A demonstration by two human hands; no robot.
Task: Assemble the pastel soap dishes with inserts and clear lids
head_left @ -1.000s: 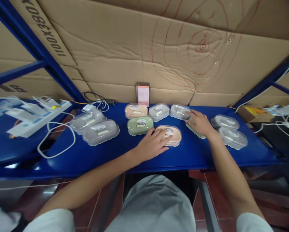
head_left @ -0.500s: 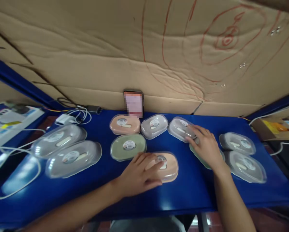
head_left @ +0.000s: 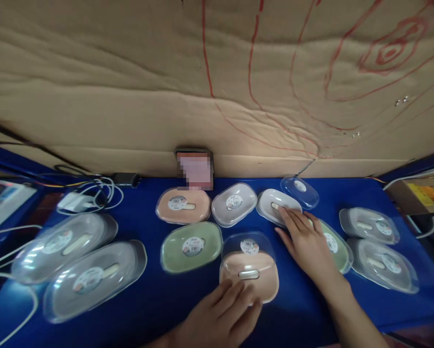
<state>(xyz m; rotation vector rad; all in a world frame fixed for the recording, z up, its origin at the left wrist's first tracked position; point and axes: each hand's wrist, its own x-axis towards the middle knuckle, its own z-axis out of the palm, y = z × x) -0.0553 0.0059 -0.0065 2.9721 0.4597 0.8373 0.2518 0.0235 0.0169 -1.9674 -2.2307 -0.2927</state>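
Blue metal shelf (head_left: 159,299) backed by brown cardboard wall (head_left: 130,96) with red scribbles, oval plastic cases lying all over it. Left hand (head_left: 220,316) is resting loosely curled, fingers touching the near edge of the peach oval case (head_left: 249,275), whose clear lid (head_left: 249,245) is now standing hinged open; half a second ago it was shut under the palm. Right hand (head_left: 306,239) is lying flat, fingers extended, fingertips pressing into the white open case (head_left: 273,205), its clear lid (head_left: 299,191) flipped back, closed before. Green oval case (head_left: 191,246) is sitting just left of the peach one.
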